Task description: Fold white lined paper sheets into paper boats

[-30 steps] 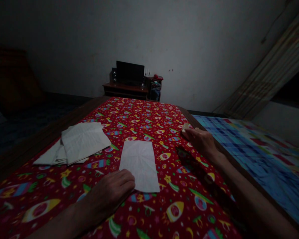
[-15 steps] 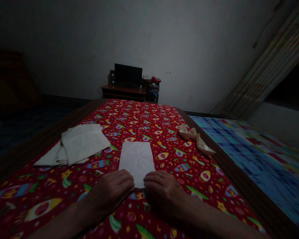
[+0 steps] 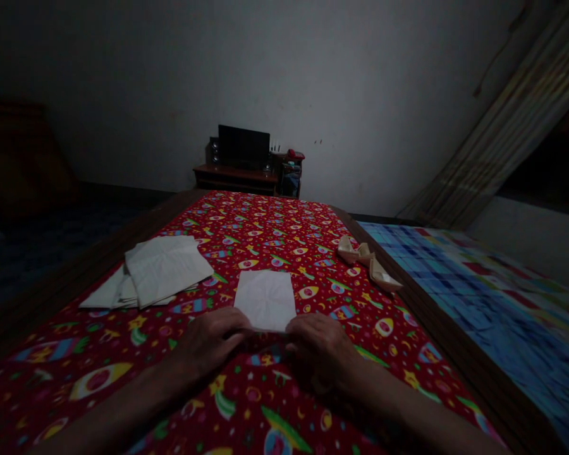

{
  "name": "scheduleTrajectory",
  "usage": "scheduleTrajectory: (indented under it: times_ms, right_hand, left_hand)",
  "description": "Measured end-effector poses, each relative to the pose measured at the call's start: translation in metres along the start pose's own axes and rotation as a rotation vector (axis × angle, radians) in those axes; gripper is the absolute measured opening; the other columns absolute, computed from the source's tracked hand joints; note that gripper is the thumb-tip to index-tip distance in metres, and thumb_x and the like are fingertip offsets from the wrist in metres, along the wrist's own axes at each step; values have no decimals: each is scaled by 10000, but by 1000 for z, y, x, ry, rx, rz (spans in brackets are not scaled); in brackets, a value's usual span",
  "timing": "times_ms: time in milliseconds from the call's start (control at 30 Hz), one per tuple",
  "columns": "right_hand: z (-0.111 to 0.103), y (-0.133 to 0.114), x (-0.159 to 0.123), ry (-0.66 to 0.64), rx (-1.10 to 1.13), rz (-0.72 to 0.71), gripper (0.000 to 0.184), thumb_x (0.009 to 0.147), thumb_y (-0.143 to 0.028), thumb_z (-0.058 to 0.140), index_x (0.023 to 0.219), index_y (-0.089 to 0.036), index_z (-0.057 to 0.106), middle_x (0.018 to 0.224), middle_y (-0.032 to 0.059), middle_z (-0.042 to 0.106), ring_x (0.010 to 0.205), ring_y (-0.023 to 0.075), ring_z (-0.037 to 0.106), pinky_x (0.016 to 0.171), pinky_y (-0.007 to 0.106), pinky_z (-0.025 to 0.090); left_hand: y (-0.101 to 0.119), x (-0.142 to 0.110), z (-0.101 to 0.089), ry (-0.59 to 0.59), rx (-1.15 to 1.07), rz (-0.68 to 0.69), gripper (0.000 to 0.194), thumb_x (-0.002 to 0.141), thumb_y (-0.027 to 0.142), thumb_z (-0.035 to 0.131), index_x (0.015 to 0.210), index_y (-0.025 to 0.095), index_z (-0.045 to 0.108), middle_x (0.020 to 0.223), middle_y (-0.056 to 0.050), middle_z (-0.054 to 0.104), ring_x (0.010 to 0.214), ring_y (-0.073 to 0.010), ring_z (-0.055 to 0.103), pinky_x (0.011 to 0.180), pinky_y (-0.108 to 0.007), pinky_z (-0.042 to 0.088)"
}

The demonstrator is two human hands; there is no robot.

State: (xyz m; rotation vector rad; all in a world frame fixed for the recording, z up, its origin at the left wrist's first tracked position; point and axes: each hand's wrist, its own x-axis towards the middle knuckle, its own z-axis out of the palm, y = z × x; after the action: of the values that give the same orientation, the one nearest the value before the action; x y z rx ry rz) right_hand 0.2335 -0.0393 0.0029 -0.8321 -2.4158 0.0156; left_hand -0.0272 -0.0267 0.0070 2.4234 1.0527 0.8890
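A white sheet of paper (image 3: 265,297) with faint star-like creases lies on the red patterned cloth in front of me. My left hand (image 3: 220,332) pinches its near left corner, and my right hand (image 3: 317,341) grips the near right corner. Between the hands the paper's near edge is lifted slightly off the cloth. Fingertips under the paper are hidden. Off to the left rests a stack of creased white papers (image 3: 168,265). Several small folded paper boats (image 3: 383,275) stand in a row at the right side of the cloth.
The red cloth (image 3: 284,227) covers a long table with a dark wooden border (image 3: 436,328). A monitor (image 3: 244,145) and speakers stand on a low cabinet by the far wall. On the right is a surface with a blue checked cover (image 3: 436,259).
Both hands have raised the paper's near edge and moved it slightly away from me, so less of the sheet's length shows. The view has shifted a little.
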Motion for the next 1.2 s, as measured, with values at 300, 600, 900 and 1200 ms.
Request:
scheduleTrajectory:
  times_ms: [300, 600, 900, 1200]
  right_hand:
    - [-8, 5, -10, 27, 111, 6, 218, 927, -191, 408, 922, -176, 625, 838, 68, 673, 746, 147, 627, 689, 266, 488]
    - [-16, -4, -15, -19, 151, 213, 207, 922, -207, 402, 834, -174, 586, 691, 27, 623, 555, 101, 541, 531, 196, 381]
    - [-1, 18, 27, -11, -4, 400, 193, 885, -228, 420, 768, -159, 557, 592, 10, 564, 470, 91, 446, 476, 211, 240]
    - [8, 31, 32, -32, -115, 436, 210, 895, -235, 377, 847, -146, 561, 617, 20, 586, 484, 99, 424, 493, 222, 231]
  left_hand:
    - [12, -6, -11, -92, 109, 125, 168, 880, 173, 478, 811, 171, 632, 812, -32, 659, 769, -140, 610, 703, -237, 461]
    - [4, -11, -5, -5, -25, 25, 172, 856, 202, 518, 915, 188, 679, 976, -52, 698, 924, -171, 639, 817, -275, 484]
    - [16, 24, -5, 9, 226, -427, 337, 876, 390, 433, 718, 166, 629, 618, -13, 631, 555, -159, 574, 536, -235, 346]
    - [-13, 46, 8, -35, 357, -431, 314, 906, 362, 397, 890, 171, 645, 790, -75, 682, 721, -197, 618, 605, -253, 346]
